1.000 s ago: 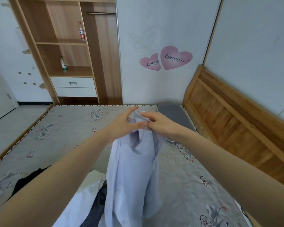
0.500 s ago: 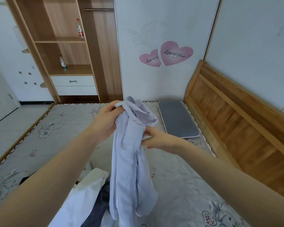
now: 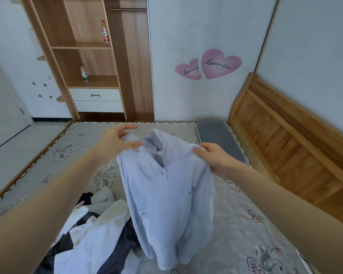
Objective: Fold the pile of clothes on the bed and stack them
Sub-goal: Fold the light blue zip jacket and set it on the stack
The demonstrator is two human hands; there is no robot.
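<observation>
Far beyond the left hand (image 3: pixel 115 144), an open wooden wardrobe (image 3: pixel 91 62) holds a red-labelled bottle (image 3: pixel 105 32) on its upper shelf and a green-labelled bottle (image 3: pixel 84 72) on the shelf below, above two white drawers (image 3: pixel 97 99). Below the left forearm lies the pile of clothes (image 3: pixel 91 230), white and dark garments heaped on the bed (image 3: pixel 48 155). The left hand pinches one shoulder of a pale blue shirt (image 3: pixel 166 198); the right hand (image 3: pixel 214 157) grips the other shoulder, so the shirt hangs between both hands, collar uppermost, hem over the pile's right edge. Beyond the right hand lies a grey pillow (image 3: pixel 218 139), beside a wooden headboard (image 3: pixel 289 139). Two pink heart stickers (image 3: pixel 210 65) mark the wall.
</observation>
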